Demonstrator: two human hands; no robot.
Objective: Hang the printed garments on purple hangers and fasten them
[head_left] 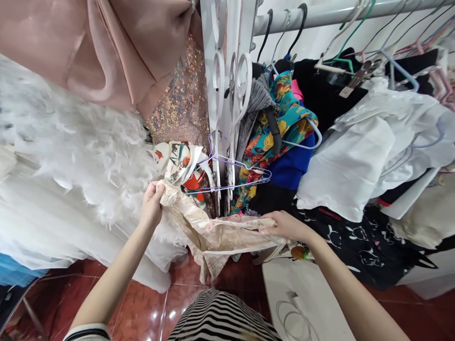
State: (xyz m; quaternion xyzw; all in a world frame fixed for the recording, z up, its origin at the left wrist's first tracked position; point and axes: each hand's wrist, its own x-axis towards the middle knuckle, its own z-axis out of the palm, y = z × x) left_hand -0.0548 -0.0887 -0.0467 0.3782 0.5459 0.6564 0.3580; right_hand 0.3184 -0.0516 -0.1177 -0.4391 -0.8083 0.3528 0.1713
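A cream garment (227, 237) with a faint floral pattern is stretched between my hands, its neckline or upper edge facing me; its exact kind is unclear. My left hand (153, 201) pinches its left end, close to the white feathers. At the other end, my right hand (282, 225) grips it with fingers closed over the fabric. Just beyond the garment, purple and white wire hangers (245, 166) hang on the white rack upright. Behind my left hand is a white printed garment (183, 161) with orange and green shapes.
White feathered dress (81, 142) and pink satin garment (117, 52) fill the left. On the right, a rail (320, 14) carries a teal floral garment (284, 109), a white blouse (355, 147) and others. Below, a white surface (302, 293) with a cable stands on red tiles (138, 308).
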